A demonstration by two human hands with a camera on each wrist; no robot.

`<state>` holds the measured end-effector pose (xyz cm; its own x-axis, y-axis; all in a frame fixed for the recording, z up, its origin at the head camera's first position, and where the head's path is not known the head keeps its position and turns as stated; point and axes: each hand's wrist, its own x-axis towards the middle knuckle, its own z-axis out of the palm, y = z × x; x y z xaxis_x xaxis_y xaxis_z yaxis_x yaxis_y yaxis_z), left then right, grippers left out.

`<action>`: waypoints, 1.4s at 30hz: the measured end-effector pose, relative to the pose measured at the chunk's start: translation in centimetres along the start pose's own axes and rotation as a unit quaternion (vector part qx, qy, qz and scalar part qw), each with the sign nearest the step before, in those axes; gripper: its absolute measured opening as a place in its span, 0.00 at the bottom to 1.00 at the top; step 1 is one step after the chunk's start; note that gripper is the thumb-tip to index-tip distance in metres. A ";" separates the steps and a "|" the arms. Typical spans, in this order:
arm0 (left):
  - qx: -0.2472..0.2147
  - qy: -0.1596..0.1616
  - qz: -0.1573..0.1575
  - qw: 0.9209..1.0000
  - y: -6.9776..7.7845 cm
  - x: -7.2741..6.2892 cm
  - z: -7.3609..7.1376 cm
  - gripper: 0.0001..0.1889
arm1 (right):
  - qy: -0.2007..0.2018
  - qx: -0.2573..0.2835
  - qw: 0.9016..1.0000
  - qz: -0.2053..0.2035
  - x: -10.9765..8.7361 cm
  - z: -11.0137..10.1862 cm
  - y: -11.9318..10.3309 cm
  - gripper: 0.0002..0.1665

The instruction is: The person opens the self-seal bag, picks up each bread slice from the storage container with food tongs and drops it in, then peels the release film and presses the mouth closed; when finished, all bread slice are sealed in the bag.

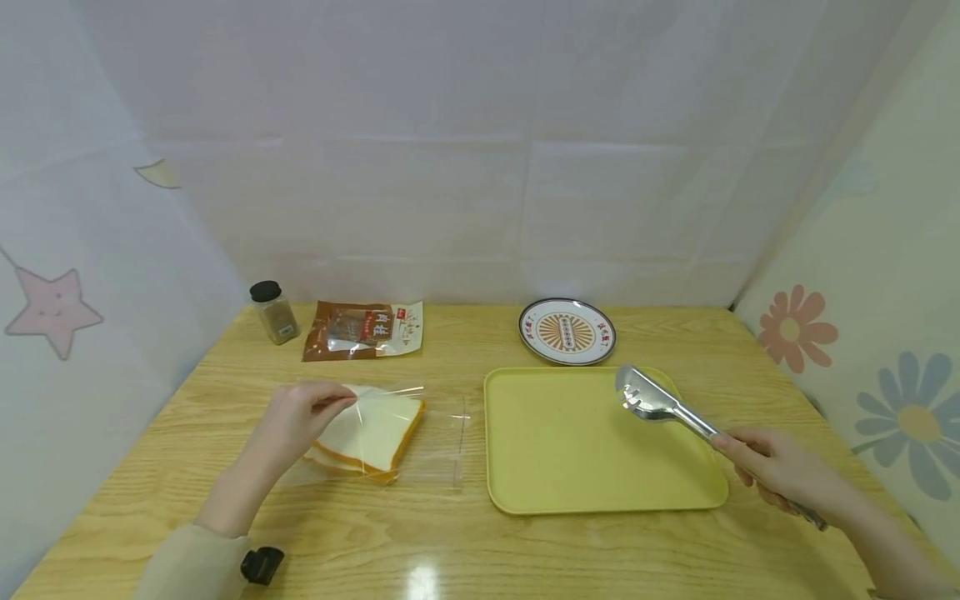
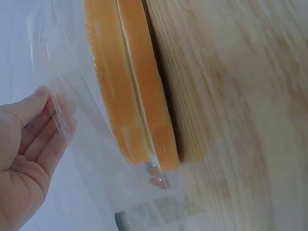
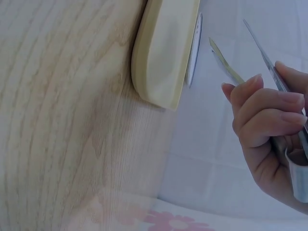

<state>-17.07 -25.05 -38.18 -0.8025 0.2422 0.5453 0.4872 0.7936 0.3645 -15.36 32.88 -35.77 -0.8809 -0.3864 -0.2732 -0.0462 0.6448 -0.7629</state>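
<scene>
My left hand point(image 1: 300, 421) pinches the upper film of a clear plastic bag point(image 1: 448, 454) between thumb and fingers. Inside the bag lie two bread slices point(image 1: 378, 429), one on the other, with white faces and orange-brown crusts. The left wrist view shows the film lifted away from the bread slices point(image 2: 139, 82) by the left hand point(image 2: 31, 149). My right hand point(image 1: 783, 471) grips metal serving tongs point(image 1: 652, 400) around their arms. The tongs' head is over the yellow tray point(image 1: 600, 454); in the right wrist view the tongs' point(image 3: 269, 62) two tips stand apart with nothing between them.
Behind the tray is a white round plate point(image 1: 567, 332) with a printed sunburst. A brown and cream food packet point(image 1: 363, 331) lies at the back left, beside a black-lidded jar point(image 1: 276, 313). Cloth walls border the wooden table point(image 1: 360, 542) at the back and sides.
</scene>
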 end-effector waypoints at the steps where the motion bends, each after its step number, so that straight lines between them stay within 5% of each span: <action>1: 0.000 0.001 0.002 1.000 0.0 0.0 0.0 0.04 | 0.007 -0.004 1.000 0.008 -0.2 -0.2 0.1 0.27; 16: -0.004 0.000 0.008 1.000 0.1 -0.2 -0.2 0.05 | 0.127 -0.084 0.987 0.058 -1.8 -2.1 3.3 0.32; 33: -0.012 -0.005 -0.001 1.000 -0.4 -0.3 -0.1 0.04 | 0.132 -0.149 0.977 0.082 -1.7 -4.4 7.0 0.34; 42: -0.011 0.002 0.003 1.000 -0.4 -0.4 0.0 0.05 | 0.154 -0.182 0.968 0.074 -0.3 -4.0 7.6 0.32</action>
<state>-16.91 -25.45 -38.53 -0.7986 0.2439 0.5502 0.4990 0.7795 0.3787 -17.32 40.51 -39.12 -0.9867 -0.0937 -0.1328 -0.0230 0.8893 -0.4568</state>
